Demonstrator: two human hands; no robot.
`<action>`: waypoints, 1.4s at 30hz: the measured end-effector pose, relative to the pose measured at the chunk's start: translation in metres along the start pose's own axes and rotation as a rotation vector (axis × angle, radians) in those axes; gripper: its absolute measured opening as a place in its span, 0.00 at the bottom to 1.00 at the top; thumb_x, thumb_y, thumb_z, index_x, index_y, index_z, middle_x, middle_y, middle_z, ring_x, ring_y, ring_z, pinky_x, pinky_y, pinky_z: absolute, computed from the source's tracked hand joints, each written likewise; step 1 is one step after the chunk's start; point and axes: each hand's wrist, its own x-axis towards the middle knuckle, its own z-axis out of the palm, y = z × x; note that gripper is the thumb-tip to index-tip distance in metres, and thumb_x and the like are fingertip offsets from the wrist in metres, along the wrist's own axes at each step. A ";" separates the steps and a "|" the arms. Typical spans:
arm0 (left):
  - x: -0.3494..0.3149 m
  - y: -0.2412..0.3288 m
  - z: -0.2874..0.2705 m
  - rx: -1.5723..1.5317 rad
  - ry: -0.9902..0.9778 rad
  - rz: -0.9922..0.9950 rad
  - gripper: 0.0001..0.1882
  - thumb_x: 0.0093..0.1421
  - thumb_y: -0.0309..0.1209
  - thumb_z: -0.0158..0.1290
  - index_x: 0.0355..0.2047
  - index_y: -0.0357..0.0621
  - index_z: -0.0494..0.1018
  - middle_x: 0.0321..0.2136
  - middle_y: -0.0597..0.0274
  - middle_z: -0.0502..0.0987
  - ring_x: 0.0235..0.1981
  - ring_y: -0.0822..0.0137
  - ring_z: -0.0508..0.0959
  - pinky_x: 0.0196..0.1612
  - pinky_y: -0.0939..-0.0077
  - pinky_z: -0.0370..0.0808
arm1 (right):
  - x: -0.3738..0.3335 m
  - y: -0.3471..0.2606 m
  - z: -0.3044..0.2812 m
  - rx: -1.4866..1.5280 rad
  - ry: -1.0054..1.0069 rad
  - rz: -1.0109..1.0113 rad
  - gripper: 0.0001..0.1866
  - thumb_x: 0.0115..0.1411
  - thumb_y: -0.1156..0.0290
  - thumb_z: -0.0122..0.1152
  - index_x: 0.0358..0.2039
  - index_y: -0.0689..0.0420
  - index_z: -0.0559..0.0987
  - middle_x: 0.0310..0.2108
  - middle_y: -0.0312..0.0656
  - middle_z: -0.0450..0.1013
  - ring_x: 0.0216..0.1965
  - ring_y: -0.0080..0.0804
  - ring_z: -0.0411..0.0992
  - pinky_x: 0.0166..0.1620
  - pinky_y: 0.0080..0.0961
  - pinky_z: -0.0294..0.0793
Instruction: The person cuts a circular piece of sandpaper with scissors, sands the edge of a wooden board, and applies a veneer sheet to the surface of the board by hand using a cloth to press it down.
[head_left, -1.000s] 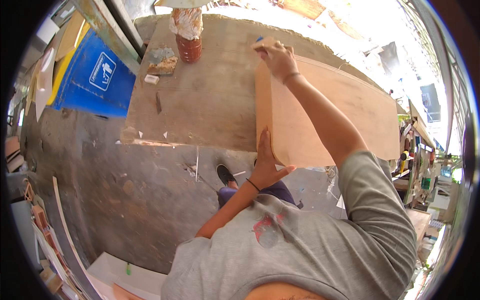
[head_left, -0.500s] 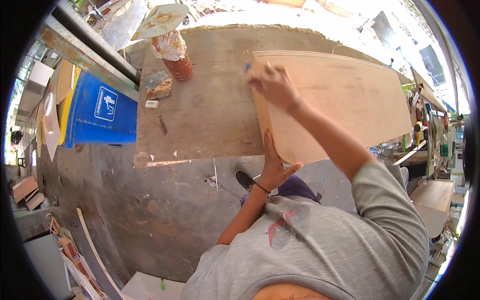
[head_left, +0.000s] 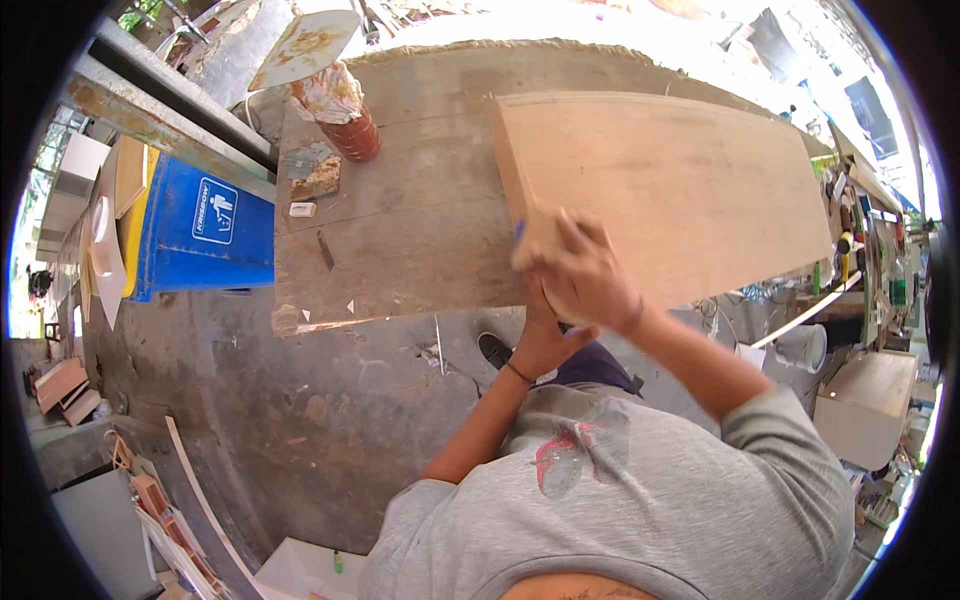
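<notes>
A pale plywood box (head_left: 680, 200), shaped like a long closed panel, lies on the workbench. My right hand (head_left: 582, 270) is closed and slightly blurred at the box's left edge, near its front corner. A small pale block with a blue edge (head_left: 520, 232) shows at its fingers; its kind is hard to make out. Just below, my left hand (head_left: 548, 340) rests against the box's near left corner, thumb stretched away from the fingers. The right hand partly covers its fingertips.
On the worn bench (head_left: 420, 200) stand a reddish-brown container (head_left: 355, 138) with crumpled wrapping and a stained flat plate (head_left: 305, 50) over it. A scraper (head_left: 312, 160) and a small white block (head_left: 302, 210) lie nearby. A blue bin (head_left: 210, 225) stands left, a bucket (head_left: 800, 347) right.
My right hand has slid from the box's far left corner down its left edge to the near corner, beside my left hand. The left hand stays at its place.
</notes>
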 end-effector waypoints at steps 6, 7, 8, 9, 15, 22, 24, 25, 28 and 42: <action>0.010 0.014 0.000 0.096 -0.095 0.088 0.74 0.38 0.49 0.69 0.63 0.31 0.22 0.66 0.34 0.31 0.67 0.40 0.35 0.67 0.55 0.40 | 0.140 0.095 0.043 -0.238 0.072 -0.101 0.12 0.57 0.57 0.57 0.40 0.40 0.81 0.51 0.52 0.68 0.51 0.52 0.64 0.56 0.40 0.63; 0.009 0.014 0.003 0.092 -0.098 0.084 0.74 0.38 0.49 0.69 0.63 0.31 0.22 0.66 0.34 0.31 0.67 0.40 0.35 0.67 0.55 0.40 | 0.164 0.096 0.041 -0.152 0.035 0.087 0.12 0.57 0.57 0.57 0.40 0.40 0.81 0.50 0.50 0.68 0.50 0.51 0.64 0.57 0.39 0.62; 0.008 0.011 0.002 0.102 -0.073 0.100 0.72 0.40 0.48 0.69 0.63 0.31 0.22 0.66 0.34 0.31 0.67 0.40 0.35 0.67 0.55 0.40 | 0.180 0.091 0.039 -0.059 0.000 0.262 0.12 0.56 0.57 0.57 0.40 0.41 0.80 0.49 0.48 0.69 0.49 0.51 0.64 0.57 0.38 0.61; 0.008 0.009 0.002 0.112 -0.051 0.116 0.71 0.41 0.48 0.68 0.64 0.31 0.23 0.65 0.34 0.31 0.67 0.40 0.35 0.67 0.55 0.40 | 0.167 0.086 0.036 -0.056 -0.001 0.257 0.12 0.56 0.57 0.57 0.40 0.41 0.80 0.49 0.48 0.69 0.49 0.51 0.64 0.57 0.38 0.61; 0.003 -0.024 0.000 0.530 -0.240 0.187 0.68 0.43 0.41 0.67 0.64 0.33 0.23 0.66 0.36 0.31 0.68 0.45 0.39 0.67 0.58 0.42 | -0.011 -0.018 -0.003 -0.119 -0.039 -0.098 0.12 0.54 0.60 0.58 0.40 0.40 0.80 0.53 0.51 0.67 0.53 0.51 0.63 0.57 0.44 0.61; 0.006 0.007 0.011 0.148 -0.011 0.138 0.68 0.43 0.44 0.68 0.64 0.29 0.26 0.64 0.31 0.34 0.67 0.39 0.39 0.67 0.55 0.43 | 0.168 0.105 0.047 -0.107 0.051 0.081 0.11 0.59 0.53 0.55 0.39 0.36 0.80 0.45 0.45 0.72 0.51 0.48 0.65 0.56 0.43 0.61; 0.006 0.001 0.005 0.144 0.017 0.153 0.68 0.42 0.43 0.68 0.64 0.29 0.27 0.64 0.30 0.34 0.67 0.39 0.39 0.67 0.55 0.43 | 0.150 0.082 0.043 -0.086 0.099 0.057 0.10 0.59 0.55 0.55 0.39 0.37 0.80 0.46 0.46 0.71 0.50 0.48 0.65 0.55 0.41 0.61; 0.003 -0.001 0.002 0.157 0.036 0.129 0.67 0.42 0.43 0.68 0.64 0.30 0.28 0.64 0.31 0.35 0.67 0.38 0.39 0.67 0.55 0.43 | 0.116 0.044 0.031 -0.099 0.081 0.044 0.10 0.58 0.58 0.56 0.39 0.40 0.80 0.46 0.48 0.71 0.49 0.48 0.65 0.55 0.39 0.61; 0.007 -0.006 -0.004 0.382 -0.088 0.182 0.66 0.42 0.44 0.68 0.64 0.32 0.29 0.65 0.32 0.36 0.67 0.38 0.40 0.67 0.53 0.44 | -0.005 -0.021 0.001 -0.075 -0.028 -0.097 0.14 0.55 0.59 0.59 0.42 0.45 0.80 0.46 0.48 0.70 0.57 0.50 0.62 0.56 0.44 0.61; 0.004 0.004 -0.003 0.261 0.057 0.099 0.68 0.39 0.46 0.69 0.65 0.34 0.30 0.65 0.36 0.37 0.67 0.40 0.39 0.66 0.48 0.44 | 0.025 0.003 0.008 -0.168 0.116 -0.151 0.11 0.55 0.66 0.61 0.40 0.48 0.80 0.42 0.41 0.74 0.46 0.41 0.72 0.49 0.36 0.66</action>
